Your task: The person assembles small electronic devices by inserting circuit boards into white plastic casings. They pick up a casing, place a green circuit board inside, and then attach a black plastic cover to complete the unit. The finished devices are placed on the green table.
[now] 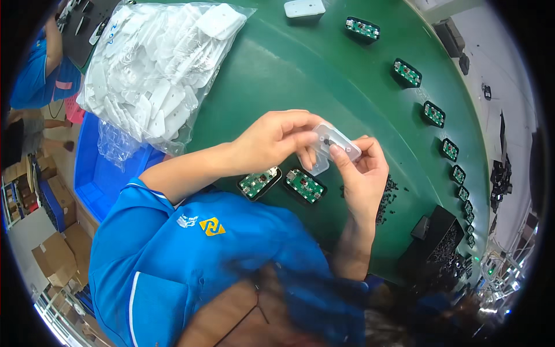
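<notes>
Over the green work surface both my hands hold a translucent white plastic cover [348, 146] with rounded corners. My left hand [276, 137] is closed on its left edge. My right hand [365, 169] grips the other end, thumb on the face by a small dark part [329, 142]. A second translucent cover [319, 165] shows just under my left fingers; I cannot tell if it is held or lies on the surface. Close to my body, below the hands, sit two black cases with green circuit boards, one on the left [259, 184] and one on the right [304, 186].
A clear bag full of white covers [156, 69] lies at the left, by a blue bin [95, 173]. Several board-filled cases [407, 73] line the right edge behind a white-topped case [304, 8]. Small black parts [386, 202] are scattered near my right wrist, beside a black box [430, 243].
</notes>
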Tool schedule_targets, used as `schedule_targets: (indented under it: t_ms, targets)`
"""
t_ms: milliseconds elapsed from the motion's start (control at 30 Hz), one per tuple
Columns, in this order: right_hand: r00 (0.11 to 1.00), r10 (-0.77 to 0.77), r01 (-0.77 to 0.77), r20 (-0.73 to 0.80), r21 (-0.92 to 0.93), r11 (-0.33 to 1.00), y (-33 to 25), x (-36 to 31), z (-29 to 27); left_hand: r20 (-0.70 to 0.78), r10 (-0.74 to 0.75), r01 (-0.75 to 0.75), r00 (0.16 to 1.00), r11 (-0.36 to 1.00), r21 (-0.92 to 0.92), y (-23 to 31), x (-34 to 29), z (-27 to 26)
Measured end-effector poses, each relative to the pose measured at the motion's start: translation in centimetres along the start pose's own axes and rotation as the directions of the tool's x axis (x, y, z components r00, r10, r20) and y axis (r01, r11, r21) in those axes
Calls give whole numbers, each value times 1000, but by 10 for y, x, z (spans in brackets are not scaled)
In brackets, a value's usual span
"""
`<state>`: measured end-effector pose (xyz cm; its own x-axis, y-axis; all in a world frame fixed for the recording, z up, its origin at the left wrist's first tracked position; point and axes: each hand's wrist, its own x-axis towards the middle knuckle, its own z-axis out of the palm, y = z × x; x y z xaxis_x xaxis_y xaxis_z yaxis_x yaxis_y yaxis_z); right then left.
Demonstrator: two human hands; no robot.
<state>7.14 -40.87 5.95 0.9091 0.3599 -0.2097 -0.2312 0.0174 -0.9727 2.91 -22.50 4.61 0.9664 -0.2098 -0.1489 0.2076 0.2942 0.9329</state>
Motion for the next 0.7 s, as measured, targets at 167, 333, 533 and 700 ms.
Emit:
schedule_targets:
  t_ms: [167, 333, 533, 700]
  targets:
    - [959, 258, -233, 121, -184, 955, -5, 30, -2, -129, -16, 21, 991, 999, 33, 1, 15, -23]
    - [805, -592, 446, 35, -694, 565, -3, 120, -18, -240, 97, 33, 966, 873, 487, 7, 51, -59]
    - [702, -558, 527, 443, -850, -11, 0, 246, -25, -125, 369, -25, 921, 377, 926, -5, 75, -69]
    - [737, -605, 524, 301, -820, 229, -2, 232, -28, -66, 354, -20, 933, 232, 972, 1, 67, -56]
